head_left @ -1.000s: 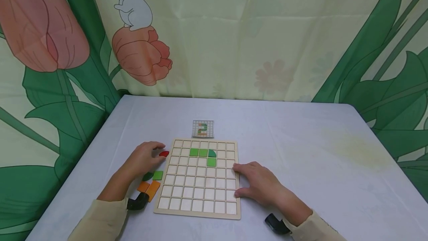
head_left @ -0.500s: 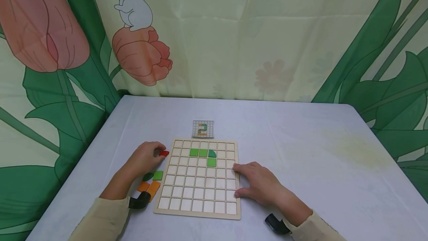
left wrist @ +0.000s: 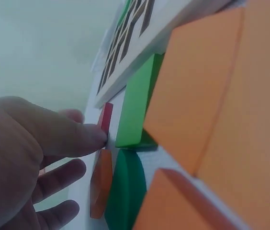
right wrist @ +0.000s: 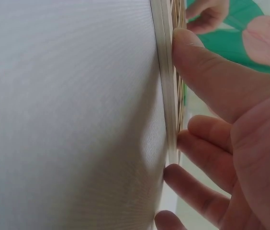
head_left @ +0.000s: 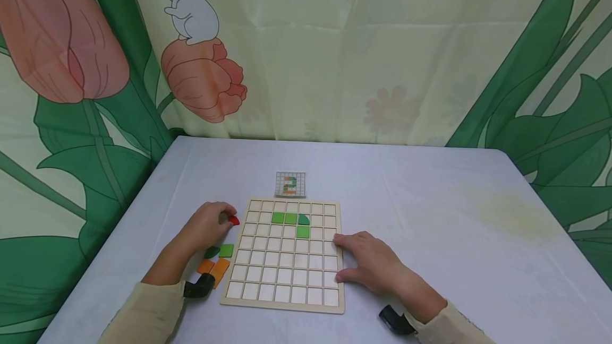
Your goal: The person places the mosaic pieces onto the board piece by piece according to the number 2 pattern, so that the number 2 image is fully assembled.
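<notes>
My left hand (head_left: pixel 206 225) is left of the wooden grid board (head_left: pixel 282 309), thumb and forefinger pinching a small red tile (head_left: pixel 234 220) with a curved edge. In the left wrist view that red tile (left wrist: pixel 106 117) shows at the thumb tip, its far part hidden by the fingers. My right hand (head_left: pixel 373 259) rests along the board's right edge, with thumb and fingertips touching the frame. Two light green squares (head_left: pixel 283 217) and a dark green quarter-round tile (head_left: pixel 303 220) sit in one row of the grid; another green square (head_left: pixel 302 231) lies below the quarter-round.
Beside the board's left edge lie a green square tile (head_left: pixel 226 250), a dark green curved tile (head_left: pixel 212 252) and orange tiles (head_left: pixel 220 268). A small pattern card (head_left: pixel 290 184) with a coloured figure lies behind the board. A printed curtain (head_left: pixel 306 57) hangs behind the white table (head_left: pixel 430 200).
The red tile has turned slightly and shifted a little left in my left fingers, which have closed in on it. My right hand and the board have stayed in place.
</notes>
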